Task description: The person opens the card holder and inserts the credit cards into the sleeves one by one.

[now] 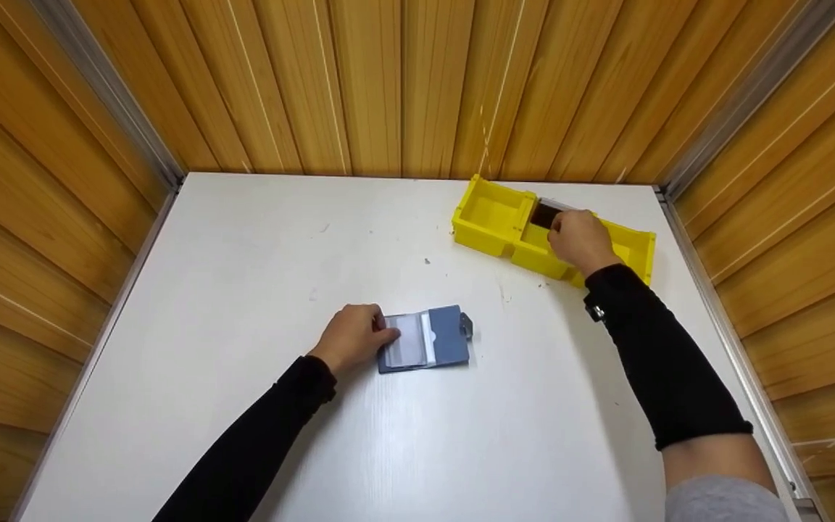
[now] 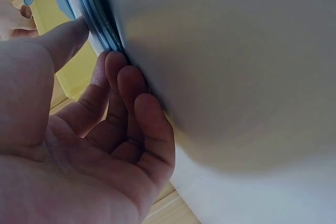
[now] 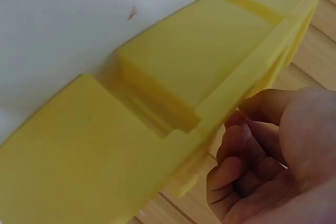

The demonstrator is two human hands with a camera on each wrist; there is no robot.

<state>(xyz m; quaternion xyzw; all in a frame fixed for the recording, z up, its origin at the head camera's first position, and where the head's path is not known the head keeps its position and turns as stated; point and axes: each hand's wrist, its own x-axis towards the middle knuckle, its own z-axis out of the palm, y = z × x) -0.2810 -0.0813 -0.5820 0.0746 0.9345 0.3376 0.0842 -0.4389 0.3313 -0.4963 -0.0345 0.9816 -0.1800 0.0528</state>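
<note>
A blue card holder [image 1: 449, 335] with clear plastic sleeves lies open on the table, its snap strap at the right end. My left hand [image 1: 351, 338] grips its left edge. In the left wrist view, the left thumb lies on the sleeves and the fingers reach the edge of the cover. My right hand [image 1: 581, 238] reaches into the middle compartment of a yellow three-part bin [image 1: 485, 239], its fingers bent. Beside these fingers a dark, flat, card-like piece [image 1: 545, 214] shows in that compartment. In the right wrist view the bin rim partly hides the fingertips, so a hold on it cannot be confirmed.
The white table [image 1: 265, 246] carries small specks and marks. Wood-look panels [image 1: 374, 87] stand behind it and at both sides. The bin sits at the table's back right, slanting toward the right side wall.
</note>
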